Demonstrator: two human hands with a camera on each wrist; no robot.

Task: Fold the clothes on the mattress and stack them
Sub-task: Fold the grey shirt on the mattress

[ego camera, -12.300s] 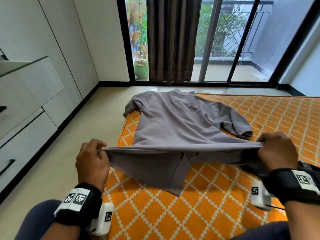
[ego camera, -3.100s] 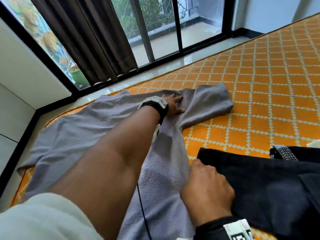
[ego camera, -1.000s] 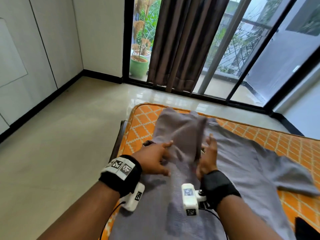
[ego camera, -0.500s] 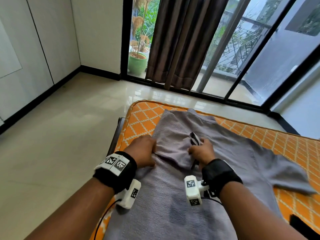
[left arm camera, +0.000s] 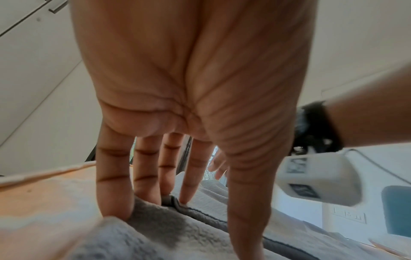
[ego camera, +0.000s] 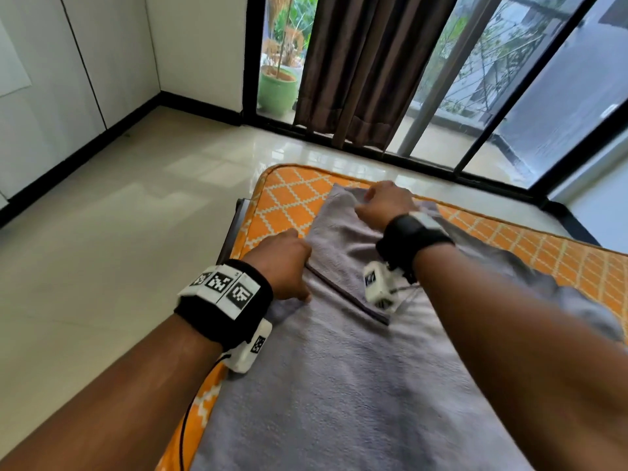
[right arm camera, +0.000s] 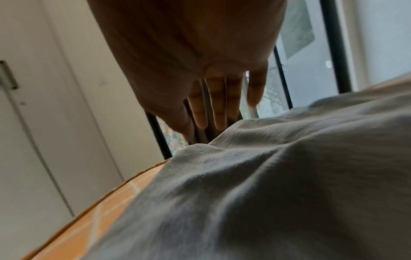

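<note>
Head view: gray shirt (ego camera: pixel 356 368) spread flat along the left edge of the orange mattress (ego camera: pixel 285 202), both forearms reaching out over it.
Shirt: lies lengthwise away from the camera, left sleeve folded inward over the body, dark hem of that sleeve running as a slanted line between the two wrists; right sleeve spread out to the right on the mattress.
Left hand (ego camera: pixel 280 263): palm down at the left edge of the folded sleeve, beside the orange cover.
Left wrist view: left hand (left arm camera: pixel 177 88) with fingers (left arm camera: pixel 113 176) straight and spread, tips pressing into the gray shirt (left arm camera: pixel 166 237) right at a dark seam; nothing gripped, hand released and flat.
Right hand (ego camera: pixel 384 203): farther out, at the far end of the shirt near the collar; blurred, knuckles up.
Right wrist view: right hand (right arm camera: pixel 200 52) with fingers (right arm camera: pixel 220 105) extended and close together, tips reaching the far ridge of the shirt (right arm camera: pixel 266 176); released, not clenched; whether the tips press the cloth or just meet it, cannot tell.
Mattress: orange with a white diamond grid, set on a pale tiled floor (ego camera: pixel 119 232).
Wrists: black bands with white coded tags, a small white camera block under each.
Background: brown curtain (ego camera: pixel 367 62) before dark-framed glass doors, green plant pot (ego camera: pixel 277 90) outside, white cupboard fronts at left.
</note>
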